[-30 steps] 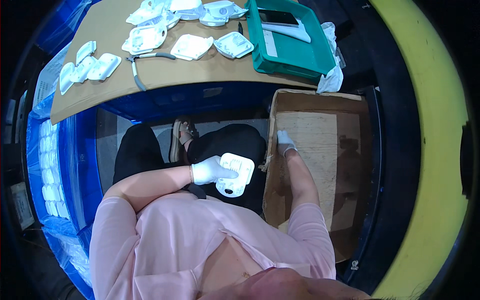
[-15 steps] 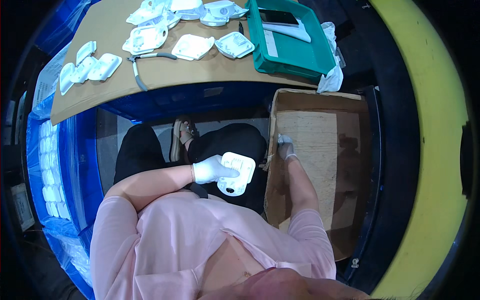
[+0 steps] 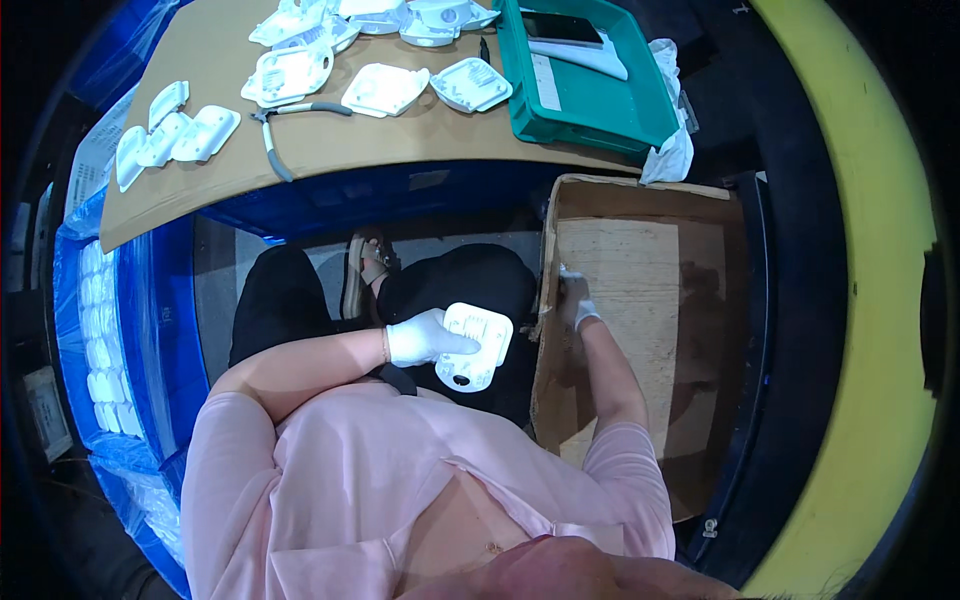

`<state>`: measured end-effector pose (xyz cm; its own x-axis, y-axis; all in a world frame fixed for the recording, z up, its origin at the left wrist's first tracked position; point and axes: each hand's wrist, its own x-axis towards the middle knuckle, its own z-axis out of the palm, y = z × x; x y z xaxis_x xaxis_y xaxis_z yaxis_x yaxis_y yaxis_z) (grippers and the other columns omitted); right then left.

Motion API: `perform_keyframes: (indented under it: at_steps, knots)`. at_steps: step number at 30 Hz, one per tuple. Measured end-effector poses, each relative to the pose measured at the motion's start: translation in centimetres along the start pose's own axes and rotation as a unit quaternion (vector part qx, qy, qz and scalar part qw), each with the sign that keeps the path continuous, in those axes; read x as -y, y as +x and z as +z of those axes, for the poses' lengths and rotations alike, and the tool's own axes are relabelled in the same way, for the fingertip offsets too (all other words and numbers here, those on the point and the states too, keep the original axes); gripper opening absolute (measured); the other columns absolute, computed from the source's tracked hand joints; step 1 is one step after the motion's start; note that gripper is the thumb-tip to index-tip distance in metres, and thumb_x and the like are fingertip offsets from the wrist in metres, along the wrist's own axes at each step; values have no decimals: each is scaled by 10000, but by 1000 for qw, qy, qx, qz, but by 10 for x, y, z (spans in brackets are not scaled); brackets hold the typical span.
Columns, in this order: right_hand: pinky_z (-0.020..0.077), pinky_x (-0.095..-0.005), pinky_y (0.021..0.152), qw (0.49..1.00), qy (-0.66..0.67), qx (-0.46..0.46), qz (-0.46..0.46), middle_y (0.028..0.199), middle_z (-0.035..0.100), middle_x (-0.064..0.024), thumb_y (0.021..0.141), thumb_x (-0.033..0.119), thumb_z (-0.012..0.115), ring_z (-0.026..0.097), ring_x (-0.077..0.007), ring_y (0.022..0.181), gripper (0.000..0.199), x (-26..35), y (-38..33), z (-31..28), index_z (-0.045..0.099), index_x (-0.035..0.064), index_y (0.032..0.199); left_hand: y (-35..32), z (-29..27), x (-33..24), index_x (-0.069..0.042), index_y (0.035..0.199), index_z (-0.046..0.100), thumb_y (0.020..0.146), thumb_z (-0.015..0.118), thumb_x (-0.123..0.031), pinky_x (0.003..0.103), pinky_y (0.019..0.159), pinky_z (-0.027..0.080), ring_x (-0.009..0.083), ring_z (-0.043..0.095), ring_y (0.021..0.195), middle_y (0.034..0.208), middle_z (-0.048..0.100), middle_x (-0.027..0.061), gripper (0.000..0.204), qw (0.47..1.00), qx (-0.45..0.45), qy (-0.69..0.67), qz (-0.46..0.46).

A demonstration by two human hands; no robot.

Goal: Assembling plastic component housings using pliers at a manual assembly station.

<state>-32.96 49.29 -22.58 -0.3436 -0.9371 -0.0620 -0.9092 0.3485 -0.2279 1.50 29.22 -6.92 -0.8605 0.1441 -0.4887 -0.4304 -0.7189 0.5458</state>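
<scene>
A white plastic piece is clamped in the gloved left hand, with the thumb laid across its upper face; it is held over the lap, its rounded end with a dark hole turned to the near side. The gloved right hand is lowered inside a cardboard box, close to the left wall; whether its fingers are together on anything cannot be told. The box's left rim is set between the two hands, while its right wall is well apart from the right hand, with the pale bottom exposed between them.

Beyond the lap, the worktop is bounded by a curved near edge, over which one handle of the grey-handled pliers is pointed. White pieces are spread along the far side, and a smaller cluster is placed near the left edge. The far right corner is taken up by a green tray. On the left, room beside the leg is bounded by a blue crate.
</scene>
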Motion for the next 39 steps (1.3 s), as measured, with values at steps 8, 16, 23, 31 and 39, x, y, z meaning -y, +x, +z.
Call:
perform_keyframes:
  at_steps: [8, 16, 23, 31, 39]
  knots:
    - [401, -403, 919, 942, -210, 260, -40, 1232, 441, -255, 671, 105, 612, 474, -384, 1086, 718, 25, -1, -44, 341, -73, 1312, -3, 1, -6, 0, 1178, 568, 806, 682, -91, 339, 860, 506, 192, 624, 973, 1096, 633, 110, 400, 1000, 10, -11, 3]
    - [336, -444, 1016, 954, -218, 205, -16, 1366, 332, -268, 731, 128, 576, 391, -379, 1228, 833, 22, -9, -24, 139, -68, 1413, -3, -2, -3, 3, 1184, 561, 810, 671, -82, 349, 871, 504, 195, 621, 985, 1101, 629, 117, 400, 1000, 3, 7, -7]
    - [430, -430, 861, 996, -87, 36, -13, 1089, 513, -230, 730, 55, 559, 500, -409, 1015, 402, 24, 27, -17, 501, 26, 1126, -5, -1, -3, 6, 1192, 554, 809, 667, -72, 349, 883, 498, 197, 614, 1001, 1117, 621, 117, 407, 1000, 11, -21, -2]
    - [464, -453, 777, 995, -82, 56, -7, 990, 527, -210, 687, 11, 566, 536, -404, 915, 270, 16, 40, -27, 508, 56, 947, -6, 3, -7, 5, 1193, 556, 806, 677, -80, 351, 884, 496, 200, 616, 998, 1112, 624, 118, 415, 1000, 12, -20, 1]
    - [479, -463, 743, 993, -41, 83, 73, 968, 536, -194, 753, 4, 513, 561, -403, 863, 182, 20, 29, -22, 512, 75, 920, -2, 0, -6, 6, 1201, 551, 811, 675, -89, 354, 894, 490, 202, 609, 1015, 1133, 614, 120, 420, 1000, 16, -11, 6]
